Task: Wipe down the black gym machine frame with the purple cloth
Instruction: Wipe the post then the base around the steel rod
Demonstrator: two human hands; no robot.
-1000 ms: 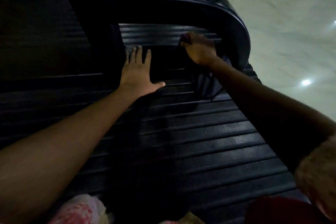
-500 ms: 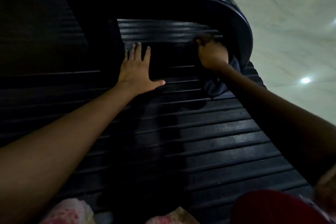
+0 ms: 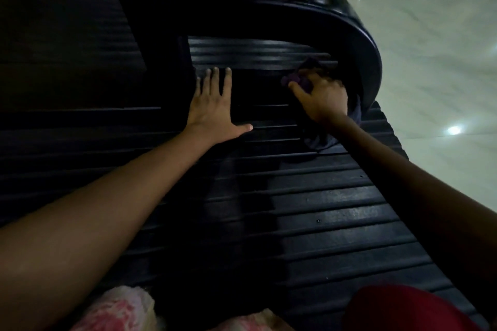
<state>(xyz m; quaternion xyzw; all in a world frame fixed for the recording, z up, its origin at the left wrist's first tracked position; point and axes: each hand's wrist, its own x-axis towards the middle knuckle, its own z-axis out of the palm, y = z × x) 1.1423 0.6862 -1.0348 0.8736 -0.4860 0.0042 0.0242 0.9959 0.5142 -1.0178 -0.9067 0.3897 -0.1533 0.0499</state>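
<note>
Head view: left hand (image 3: 215,110) flat on ribbed deck (image 3: 322,209), right hand (image 3: 322,97) clutching purple cloth (image 3: 295,79).

A pale glossy floor (image 3: 435,43) fills the upper right, with a bright light spot (image 3: 454,130) on it. Below the floor, pink-and-white fabric (image 3: 115,312) and red fabric (image 3: 403,309) line the bottom edge.

The right hand (image 3: 321,94) has slid the purple cloth (image 3: 301,79) rightward along the ribbed deck (image 3: 309,209) to the curved black frame (image 3: 360,56); more cloth now shows beyond its knuckles.
</note>
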